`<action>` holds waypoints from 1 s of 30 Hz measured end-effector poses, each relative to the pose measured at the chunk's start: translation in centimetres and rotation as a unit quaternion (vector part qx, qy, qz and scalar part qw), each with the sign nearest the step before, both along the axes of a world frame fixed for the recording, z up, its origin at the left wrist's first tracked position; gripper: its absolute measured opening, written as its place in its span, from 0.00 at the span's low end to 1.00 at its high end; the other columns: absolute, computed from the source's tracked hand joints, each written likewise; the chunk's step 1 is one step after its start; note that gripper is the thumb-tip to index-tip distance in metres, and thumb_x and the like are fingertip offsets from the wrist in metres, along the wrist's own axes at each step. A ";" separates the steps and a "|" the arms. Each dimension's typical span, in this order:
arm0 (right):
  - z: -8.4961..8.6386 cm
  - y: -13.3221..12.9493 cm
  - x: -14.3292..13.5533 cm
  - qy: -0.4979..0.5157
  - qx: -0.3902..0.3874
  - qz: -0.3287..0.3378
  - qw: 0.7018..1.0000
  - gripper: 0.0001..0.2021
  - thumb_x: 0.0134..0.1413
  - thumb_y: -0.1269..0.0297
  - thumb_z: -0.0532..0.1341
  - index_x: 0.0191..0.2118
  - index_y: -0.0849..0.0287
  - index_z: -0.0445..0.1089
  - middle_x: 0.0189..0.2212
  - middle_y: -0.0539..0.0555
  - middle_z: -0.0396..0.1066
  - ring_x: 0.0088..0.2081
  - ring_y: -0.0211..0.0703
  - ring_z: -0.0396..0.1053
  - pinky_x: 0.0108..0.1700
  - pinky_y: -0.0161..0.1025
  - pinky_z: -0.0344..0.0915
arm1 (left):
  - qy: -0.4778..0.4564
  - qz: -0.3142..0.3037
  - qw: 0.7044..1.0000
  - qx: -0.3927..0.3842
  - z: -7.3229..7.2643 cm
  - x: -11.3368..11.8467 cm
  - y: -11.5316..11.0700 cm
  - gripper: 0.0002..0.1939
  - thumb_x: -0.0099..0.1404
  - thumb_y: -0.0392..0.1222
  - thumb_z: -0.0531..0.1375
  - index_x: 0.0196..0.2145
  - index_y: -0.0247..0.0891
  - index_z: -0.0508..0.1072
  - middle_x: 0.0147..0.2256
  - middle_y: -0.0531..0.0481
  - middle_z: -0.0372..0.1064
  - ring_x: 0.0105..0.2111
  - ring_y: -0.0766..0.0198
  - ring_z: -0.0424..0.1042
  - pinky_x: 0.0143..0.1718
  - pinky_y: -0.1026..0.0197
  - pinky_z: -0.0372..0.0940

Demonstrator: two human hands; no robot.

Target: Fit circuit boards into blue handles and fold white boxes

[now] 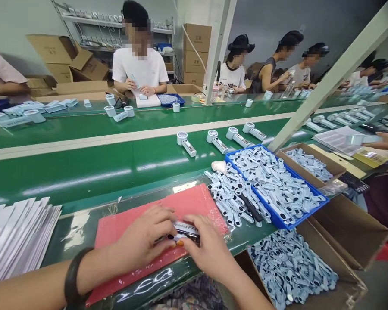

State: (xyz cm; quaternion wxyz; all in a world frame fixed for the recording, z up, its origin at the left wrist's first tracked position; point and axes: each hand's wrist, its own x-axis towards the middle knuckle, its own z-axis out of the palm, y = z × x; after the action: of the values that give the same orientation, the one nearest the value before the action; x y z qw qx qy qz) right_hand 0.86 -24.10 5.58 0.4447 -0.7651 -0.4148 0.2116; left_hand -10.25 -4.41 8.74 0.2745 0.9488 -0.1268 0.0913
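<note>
My left hand (148, 230) and my right hand (210, 245) are closed from both sides around a handheld fan (188, 229), low over a red mat (123, 224). Part of its printing, ending in "peed FA", and a dark section show between my fingers; the rest is hidden. My thumbs meet near its lower edge. Just right of the mat lies a loose heap of pale blue plastic pieces (228, 193) with dark ovals, a black tool-like stick (251, 207) resting on them.
A blue tray (310, 211) holds more such pieces, and a cardboard box (345, 280) below is filled with them. White folded cartons (26, 241) stand at left. Several assembled fans (189, 147) lie on the green conveyor (132, 159). A slanted post (333, 69) crosses the right; co-workers sit opposite.
</note>
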 end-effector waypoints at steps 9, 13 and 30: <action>-0.8 -0.2 -1.0 -0.111 -0.023 0.018 0.993 0.17 0.67 0.69 0.60 0.59 0.55 0.68 0.51 0.57 0.72 0.52 0.54 0.66 0.53 0.50 0.59 | 0.026 0.057 0.995 0.078 -0.7 -1.1 -1.4 0.12 0.75 0.35 0.53 0.52 0.42 0.71 0.52 0.47 0.73 0.58 0.50 0.67 0.62 0.40 0.64; -1.4 -0.6 -1.2 -0.146 -0.005 0.042 0.988 0.21 0.65 0.70 0.60 0.62 0.57 0.64 0.54 0.59 0.70 0.53 0.55 0.64 0.54 0.52 0.59 | 0.041 0.058 0.983 0.167 -0.4 -1.4 -1.8 0.14 0.75 0.37 0.54 0.57 0.39 0.67 0.56 0.43 0.71 0.61 0.45 0.65 0.63 0.35 0.62; -4.6 -0.9 -0.7 -0.180 0.183 -0.122 0.959 0.20 0.72 0.62 0.54 0.66 0.54 0.59 0.60 0.57 0.64 0.61 0.46 0.63 0.60 0.42 0.65 | 0.024 0.041 0.925 0.377 3.2 6.1 6.2 0.20 0.64 0.27 0.58 0.52 0.42 0.73 0.56 0.43 0.71 0.64 0.45 0.62 0.66 0.33 0.56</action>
State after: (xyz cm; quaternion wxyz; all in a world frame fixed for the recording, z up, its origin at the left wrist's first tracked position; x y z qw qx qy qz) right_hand 0.12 -25.02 1.02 0.5175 -0.7408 -0.4232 -0.0651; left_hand -4.14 1.79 11.91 -0.1046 0.9885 -0.1062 0.0248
